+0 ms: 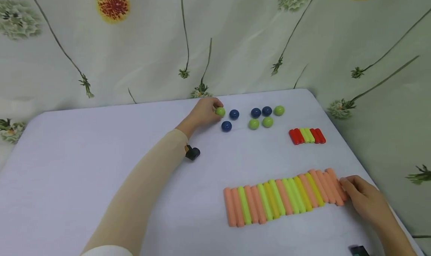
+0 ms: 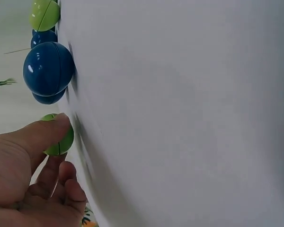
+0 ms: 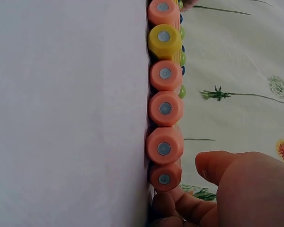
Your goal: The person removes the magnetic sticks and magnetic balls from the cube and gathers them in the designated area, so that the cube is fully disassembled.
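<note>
Near the far edge of the table, my left hand pinches a green ball between thumb and fingers. In the left wrist view this ball has a seam line and sits close to the white surface. Two blue balls lie just right of that hand. My right hand is at the right end of a long row of orange, lime and yellow rods. Its fingers touch the last orange rod, while the thumb stands apart from it. Grey discs show in the rod ends.
More blue and green balls lie in a loose group farther right. A short row of red and lime pieces lies near the table's right edge. Flowered cloth hangs behind the white table. A small black object shows beside the right forearm.
</note>
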A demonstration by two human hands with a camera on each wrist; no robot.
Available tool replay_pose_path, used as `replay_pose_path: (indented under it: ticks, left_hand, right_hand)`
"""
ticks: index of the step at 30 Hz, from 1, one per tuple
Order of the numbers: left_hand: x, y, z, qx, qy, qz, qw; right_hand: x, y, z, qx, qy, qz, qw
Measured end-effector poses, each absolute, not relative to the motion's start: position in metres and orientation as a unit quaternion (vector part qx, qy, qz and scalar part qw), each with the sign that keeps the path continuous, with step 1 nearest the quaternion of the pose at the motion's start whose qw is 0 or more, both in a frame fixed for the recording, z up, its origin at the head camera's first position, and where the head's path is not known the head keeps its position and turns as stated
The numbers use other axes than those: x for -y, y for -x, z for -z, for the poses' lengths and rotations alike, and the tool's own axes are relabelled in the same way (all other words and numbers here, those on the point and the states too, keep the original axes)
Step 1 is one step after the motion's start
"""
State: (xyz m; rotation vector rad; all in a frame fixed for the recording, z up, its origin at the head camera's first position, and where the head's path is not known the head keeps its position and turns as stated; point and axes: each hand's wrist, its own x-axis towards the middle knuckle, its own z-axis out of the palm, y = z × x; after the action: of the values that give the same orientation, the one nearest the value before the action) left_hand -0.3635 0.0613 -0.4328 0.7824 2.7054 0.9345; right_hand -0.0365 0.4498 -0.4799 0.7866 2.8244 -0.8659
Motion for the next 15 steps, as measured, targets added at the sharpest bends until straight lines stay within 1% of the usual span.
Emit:
replay_pose_path:
  ticks: [8, 15]
  left_hand:
    - [-0.064, 0.374, 0.441, -0.910, -0.261, -0.307, 0.096]
    - [-0.064, 0.380, 0.445, -0.904, -0.258, -0.324, 0.101]
  right_hand:
    - [-0.445, 0.037, 0.485, -0.929, -0.242, 0.278, 0.026]
    - [-0.450, 0.038, 0.484, -0.925, -0.260, 0.273, 0.037]
